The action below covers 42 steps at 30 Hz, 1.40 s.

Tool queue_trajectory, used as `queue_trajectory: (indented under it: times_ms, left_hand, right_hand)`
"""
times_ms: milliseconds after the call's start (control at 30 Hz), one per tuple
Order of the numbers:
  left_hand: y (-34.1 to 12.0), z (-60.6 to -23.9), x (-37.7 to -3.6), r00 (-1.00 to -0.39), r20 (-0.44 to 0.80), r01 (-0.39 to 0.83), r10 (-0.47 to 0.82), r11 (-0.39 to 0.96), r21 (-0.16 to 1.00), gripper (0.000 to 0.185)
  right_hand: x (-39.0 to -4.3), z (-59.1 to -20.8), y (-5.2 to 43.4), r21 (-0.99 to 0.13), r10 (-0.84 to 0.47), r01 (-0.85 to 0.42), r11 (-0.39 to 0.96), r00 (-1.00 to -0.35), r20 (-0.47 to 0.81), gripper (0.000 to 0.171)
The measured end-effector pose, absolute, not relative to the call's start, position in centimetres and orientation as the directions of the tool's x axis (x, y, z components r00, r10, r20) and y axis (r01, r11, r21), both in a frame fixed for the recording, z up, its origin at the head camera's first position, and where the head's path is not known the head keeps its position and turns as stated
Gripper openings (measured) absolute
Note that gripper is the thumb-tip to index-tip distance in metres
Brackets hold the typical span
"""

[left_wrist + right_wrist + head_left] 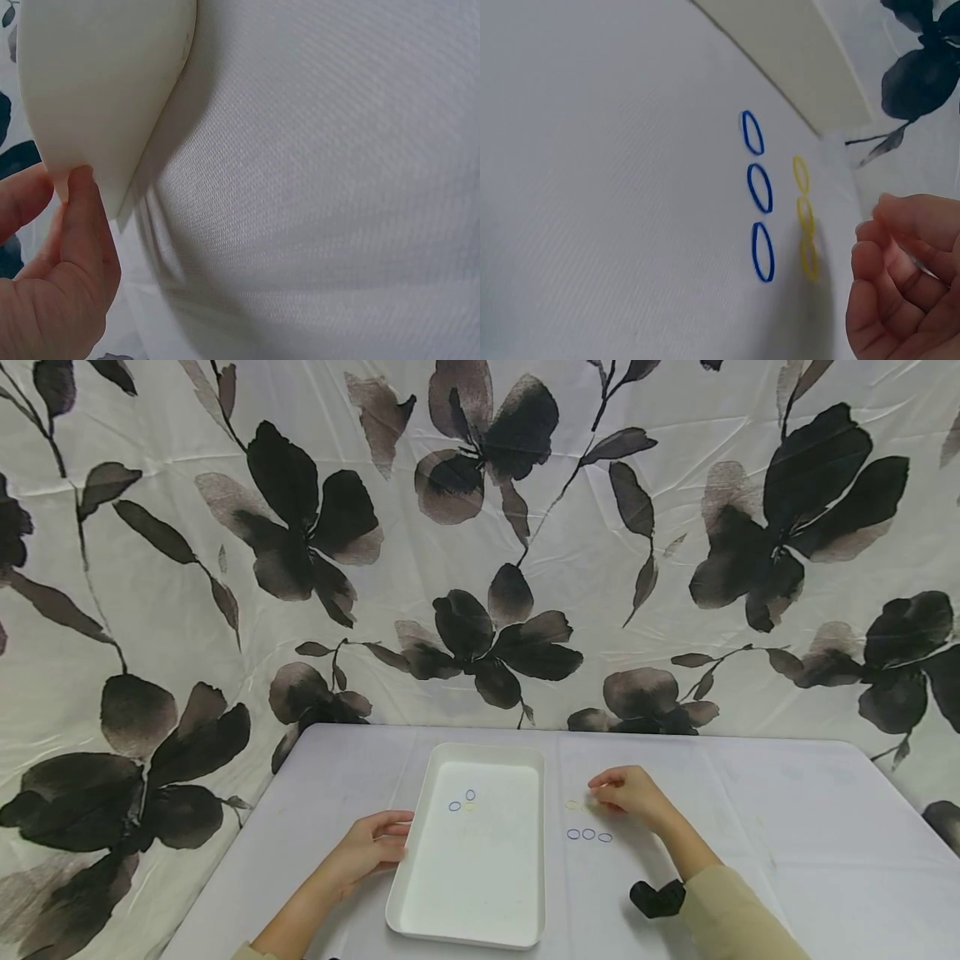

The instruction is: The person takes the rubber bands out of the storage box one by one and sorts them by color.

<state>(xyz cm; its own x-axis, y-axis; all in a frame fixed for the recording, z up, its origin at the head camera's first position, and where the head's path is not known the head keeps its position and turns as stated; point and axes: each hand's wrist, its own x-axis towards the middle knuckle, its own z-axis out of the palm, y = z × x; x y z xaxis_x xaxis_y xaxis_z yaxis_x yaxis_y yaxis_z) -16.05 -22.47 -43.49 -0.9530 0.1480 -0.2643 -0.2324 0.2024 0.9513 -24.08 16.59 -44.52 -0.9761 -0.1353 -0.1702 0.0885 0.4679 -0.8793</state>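
A white tray (pixel 517 860) lies on the table with two blue rubber bands (pixel 462 801) and a yellow one (pixel 469 807) inside. My left hand (pixel 396 839) grips the tray's left rim; in the left wrist view, thumb and finger (pixel 79 217) pinch the tray's edge (pixel 105 90). Right of the tray, three blue bands (pixel 588 835) (pixel 759 187) lie in a row, with three yellow bands (pixel 573 805) (pixel 805 215) in a row beside them. My right hand (pixel 600 791) (pixel 877 232) hovers at the end of the yellow row, fingers loosely curled, holding nothing I can see.
The table wears a white cloth (pixel 787 827). A flower-print sheet (pixel 480 543) hangs behind and at the left. A black wrist strap (pixel 656 897) shows on my right forearm. The table's left edge runs close to my left arm.
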Motion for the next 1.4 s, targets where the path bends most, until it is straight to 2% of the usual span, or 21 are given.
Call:
queue_trajectory:
  times_ms: [667, 1400]
  left_hand:
    - [-22.7, -43.9, -15.9, -0.956, -0.261, -0.229, 0.132, 0.22, 0.948, 0.057]
    - [-22.3, -43.8, -16.1, -0.955, -0.275, -0.243, 0.116, 0.231, 0.942, 0.057]
  right_hand:
    - [-24.5, -42.2, 12.7, -0.912, -0.188, 0.047, 0.408, -0.973, -0.134, 0.022]
    - [-25.2, -41.8, 7.6, -0.94, -0.301, 0.031, 0.339, -0.943, -0.14, 0.021]
